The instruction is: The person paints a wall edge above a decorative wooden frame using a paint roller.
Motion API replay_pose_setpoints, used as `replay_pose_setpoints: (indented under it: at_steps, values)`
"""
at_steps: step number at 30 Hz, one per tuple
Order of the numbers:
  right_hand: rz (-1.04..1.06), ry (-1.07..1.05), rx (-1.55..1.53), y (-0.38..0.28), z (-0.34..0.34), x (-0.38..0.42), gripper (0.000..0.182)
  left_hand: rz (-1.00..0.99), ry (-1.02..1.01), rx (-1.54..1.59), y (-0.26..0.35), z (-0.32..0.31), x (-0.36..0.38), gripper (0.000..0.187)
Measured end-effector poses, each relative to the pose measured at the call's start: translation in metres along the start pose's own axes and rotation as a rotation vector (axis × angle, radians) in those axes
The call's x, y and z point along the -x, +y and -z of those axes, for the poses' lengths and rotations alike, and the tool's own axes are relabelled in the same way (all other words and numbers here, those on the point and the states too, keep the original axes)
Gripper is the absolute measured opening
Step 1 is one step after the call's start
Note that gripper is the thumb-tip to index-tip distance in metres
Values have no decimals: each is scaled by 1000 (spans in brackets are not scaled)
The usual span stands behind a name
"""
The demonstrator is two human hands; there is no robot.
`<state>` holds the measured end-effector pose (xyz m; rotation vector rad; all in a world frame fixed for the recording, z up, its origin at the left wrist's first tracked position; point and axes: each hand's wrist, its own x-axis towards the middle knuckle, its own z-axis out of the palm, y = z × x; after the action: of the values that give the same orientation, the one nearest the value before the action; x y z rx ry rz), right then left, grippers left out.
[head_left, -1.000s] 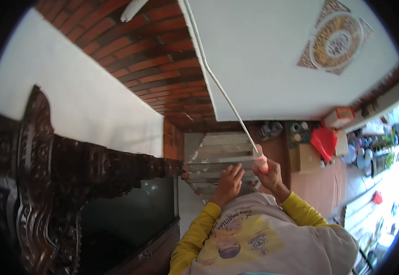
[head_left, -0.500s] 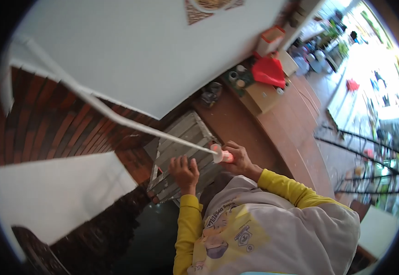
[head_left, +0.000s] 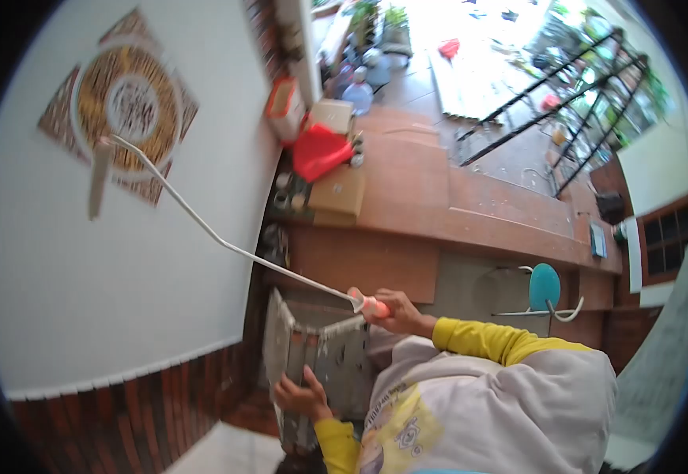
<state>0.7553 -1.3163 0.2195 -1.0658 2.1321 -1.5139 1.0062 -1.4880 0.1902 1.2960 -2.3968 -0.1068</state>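
Observation:
My right hand (head_left: pixel 399 313) is wrapped round the orange-pink handle of a paint roller (head_left: pixel 212 231). The roller's long, bent, pale rod stretches up and left, and its narrow roller head overlaps the lower left of a round patterned decoration (head_left: pixel 126 107) on the white wall. Lower down, my left hand (head_left: pixel 303 395) has its thumb raised and fingers apart. It overlaps the front of a worn grey wooden structure (head_left: pixel 342 359) with paint spots, its fingertips right at the boards.
A cardboard box (head_left: pixel 337 196) and a red cloth-like thing (head_left: pixel 320 152) lie on the brown tiled ledge (head_left: pixel 399 186) along the wall. Black metal rails (head_left: pixel 545 99) stand beyond. A teal-topped chair (head_left: pixel 544 286) is at the right. Dark red brickwork (head_left: pixel 138 415) borders the wall's lower edge.
The view has swung, bringing the whole round decoration and the roller head into sight. My left hand is now lower, at the grey boards. My right hand still holds the paint roller.

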Motion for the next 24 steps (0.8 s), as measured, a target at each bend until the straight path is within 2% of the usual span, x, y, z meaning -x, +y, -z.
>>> replay_pose_setpoints:
  at_steps: [5, 9, 12, 13, 14, 21, 24]
  values:
    - [-233, 243, 7, -4, 33, 36, 22, 19, -21, -136, 5, 6, 4, 73]
    - [-285, 432, -10, 8, 52, 56, 19, 54, -31, -141, 3, -5, 5, 76]
    - [-322, 538, -193, 16, 63, 57, 9, 32, 20, -87, 4, -5, 3, 76]
    - [-339, 550, -100, 4, 72, 50, 11, 22, 47, -76, 2, -4, 3, 76]
    - [-375, 569, -351, 10, 76, 47, 14, 39, 28, -77, 4, -5, 4, 77]
    - [-613, 703, -283, 5, 144, 18, 20, 54, 18, -81, 4, -3, 3, 79]
    - [-621, 772, -139, 42, 186, 14, 21, -11, 73, -121, 1, -9, 5, 79]
